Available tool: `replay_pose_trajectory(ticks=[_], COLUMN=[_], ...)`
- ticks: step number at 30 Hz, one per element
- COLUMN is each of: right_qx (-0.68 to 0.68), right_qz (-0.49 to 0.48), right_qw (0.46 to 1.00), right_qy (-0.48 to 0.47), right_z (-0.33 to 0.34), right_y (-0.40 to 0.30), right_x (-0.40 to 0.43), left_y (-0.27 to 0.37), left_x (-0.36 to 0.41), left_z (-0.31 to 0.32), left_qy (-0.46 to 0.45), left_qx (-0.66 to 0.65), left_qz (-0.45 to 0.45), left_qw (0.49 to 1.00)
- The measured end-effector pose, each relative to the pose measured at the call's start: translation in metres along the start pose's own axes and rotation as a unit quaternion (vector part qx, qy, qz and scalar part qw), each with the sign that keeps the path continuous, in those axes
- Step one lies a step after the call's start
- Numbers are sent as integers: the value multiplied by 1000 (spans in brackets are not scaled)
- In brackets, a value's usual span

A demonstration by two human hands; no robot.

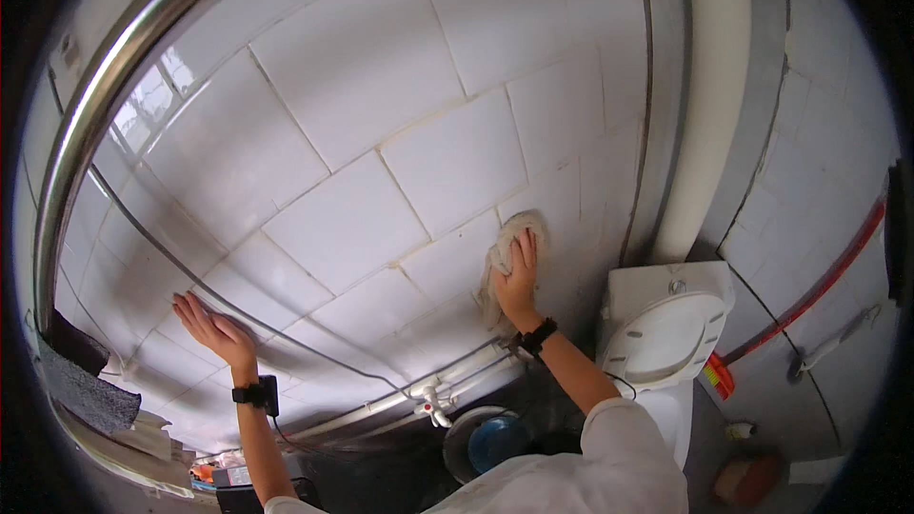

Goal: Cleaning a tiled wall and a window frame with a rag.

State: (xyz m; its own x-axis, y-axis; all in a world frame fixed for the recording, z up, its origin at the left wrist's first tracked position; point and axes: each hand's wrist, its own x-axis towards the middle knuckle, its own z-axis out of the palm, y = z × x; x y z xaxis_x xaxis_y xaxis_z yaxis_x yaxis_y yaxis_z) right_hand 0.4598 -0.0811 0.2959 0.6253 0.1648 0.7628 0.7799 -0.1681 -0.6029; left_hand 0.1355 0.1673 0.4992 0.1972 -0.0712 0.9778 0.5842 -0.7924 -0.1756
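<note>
My right hand (520, 278) presses a damp-looking beige cloth (515, 232) against the white wall tiles (443, 164), left of the thick white pipe. Part of the cloth hangs below the palm along the wall. My left hand (214, 332) lies with spread fingers on the tiles at the lower left, beside a thin grey hose, and holds nothing. Both wrists wear black bands; the left one carries a small black box with a cable.
A toilet (664, 343) stands at the right, below a vertical pipe (714, 107). A red-handled broom (821, 293) leans beyond it. Below me are a tap (433, 407), wall pipes and a blue basin (498, 442). A metal rail (82, 100) curves at upper left, near the hose (235, 312).
</note>
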Motion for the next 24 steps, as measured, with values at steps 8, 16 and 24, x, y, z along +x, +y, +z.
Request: replay_pose_trajectory(ticks=[8, 16, 24], right_qx=[139, 125, -50], right_qz=[186, 197, -12], right_qw=[946, 937, 966], right_qy=[224, 262, 253], right_z=[-67, -120, -31], right_y=[43, 115, 23], right_x=[131, 186, 100], left_y=[-4, 2, 7], left_x=[-3, -2, 2], left_z=[3, 5, 4], left_qy=[6, 25, 20], left_qx=[-11, -5, -6], left_qz=[1, -11, -10], left_qw=[1000, 1000, 1000])
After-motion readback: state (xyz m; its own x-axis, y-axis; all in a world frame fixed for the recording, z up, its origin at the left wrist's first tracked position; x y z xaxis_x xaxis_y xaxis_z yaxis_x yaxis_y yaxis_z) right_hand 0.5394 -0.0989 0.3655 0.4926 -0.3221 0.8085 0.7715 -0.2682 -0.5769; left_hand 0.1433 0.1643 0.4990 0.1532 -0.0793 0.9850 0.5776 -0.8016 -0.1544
